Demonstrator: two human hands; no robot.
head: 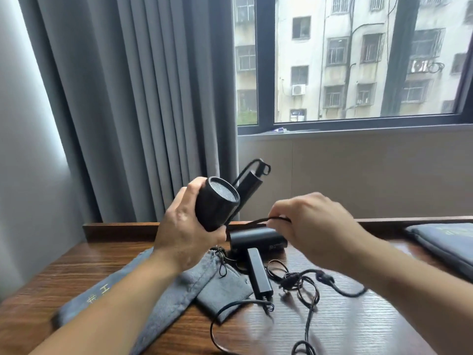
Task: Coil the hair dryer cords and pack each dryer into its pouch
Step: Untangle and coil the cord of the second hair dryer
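- Left hand (184, 226): fingers curled round the barrel of the raised dryer (217, 206), held above the second dryer (258, 240), mesh end towards the camera.
- Right hand (314, 221): pinches the cord (258, 221) of the raised dryer, directly above the second dryer.
- Second dryer: lies on the tabletop (358, 324).
- Grey pouch (220, 285): flat, just left of the second dryer.
- Loose cord (307, 280): tangled, right of the second dryer.
- Dark pouch (445, 242): well right of the second dryer.

Raised dryer (217, 203) in left hand (184, 226), cord (268, 219) in right hand (314, 221) | second dryer (256, 240) on table (358, 324) below, between them | pouch (204, 285) under left forearm | second pouch (448, 242) right of both
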